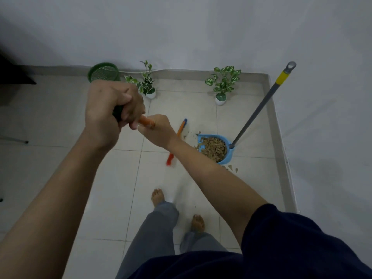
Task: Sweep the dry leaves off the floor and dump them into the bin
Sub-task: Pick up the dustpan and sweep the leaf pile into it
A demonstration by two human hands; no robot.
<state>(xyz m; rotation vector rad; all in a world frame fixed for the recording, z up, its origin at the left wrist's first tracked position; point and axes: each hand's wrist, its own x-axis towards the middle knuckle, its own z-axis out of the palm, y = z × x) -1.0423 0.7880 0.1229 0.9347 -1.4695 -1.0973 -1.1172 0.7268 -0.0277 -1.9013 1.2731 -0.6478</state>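
While left hand (108,109) grips broom handle (146,121) top, right hand (159,130) clasps it just below.

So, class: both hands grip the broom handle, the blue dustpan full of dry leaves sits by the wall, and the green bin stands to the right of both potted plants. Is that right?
Not quite. In the head view the green bin stands left of both potted plants, not right. The rest holds: left hand and right hand grip the broom handle, and the blue dustpan holds dry leaves.

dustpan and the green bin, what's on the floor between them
In the head view, between the blue dustpan and the green bin lie the broom head and a potted plant; both hands cover part of that stretch.
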